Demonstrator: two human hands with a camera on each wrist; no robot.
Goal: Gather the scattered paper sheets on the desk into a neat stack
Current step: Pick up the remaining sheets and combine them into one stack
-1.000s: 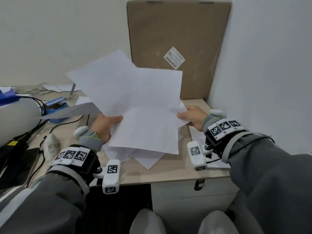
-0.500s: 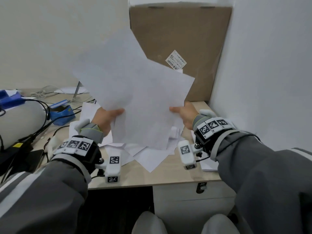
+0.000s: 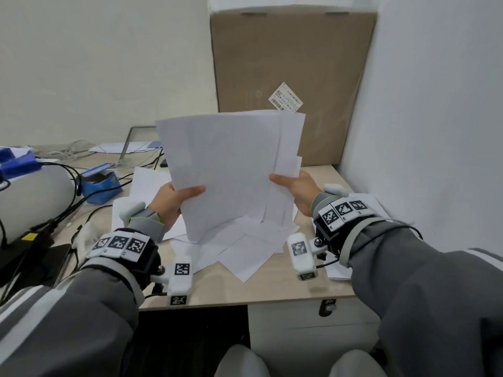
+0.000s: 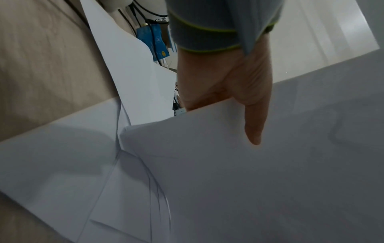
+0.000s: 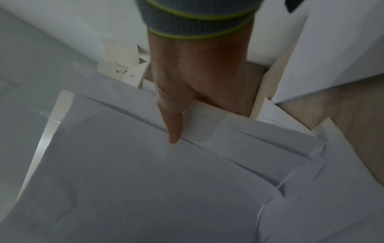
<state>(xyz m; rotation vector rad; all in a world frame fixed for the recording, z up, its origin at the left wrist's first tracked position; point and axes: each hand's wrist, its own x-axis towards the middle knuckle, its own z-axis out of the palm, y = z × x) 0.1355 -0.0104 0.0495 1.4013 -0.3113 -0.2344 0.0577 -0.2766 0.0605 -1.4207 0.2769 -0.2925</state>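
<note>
I hold a bundle of white paper sheets [image 3: 231, 164] upright over the desk, its lower edge near the loose sheets [image 3: 245, 254] that lie on the desktop. My left hand [image 3: 174, 200] grips the bundle's left edge, thumb [image 4: 254, 125] on the front face, fingers hidden behind. My right hand [image 3: 294, 189] grips the right edge, thumb [image 5: 173, 126] across the front. The sheets in the bundle [image 5: 239, 148] are roughly squared but their right edges and corners stay offset. More sheets [image 3: 147, 183] lie flat to the left, behind my left hand.
A tall cardboard box [image 3: 291, 77] leans against the wall behind the papers. At left are a white cylinder [image 3: 30, 197], black cables [image 3: 68, 208], a blue box [image 3: 100, 183] and further papers [image 3: 122, 146]. A white wall [image 3: 435, 118] bounds the desk [image 3: 272, 292] on the right.
The fanned, skewed sheets have been turned upright and drawn together into a roughly squared bundle, lowered towards the desk. Both hands have kept their hold on its side edges.
</note>
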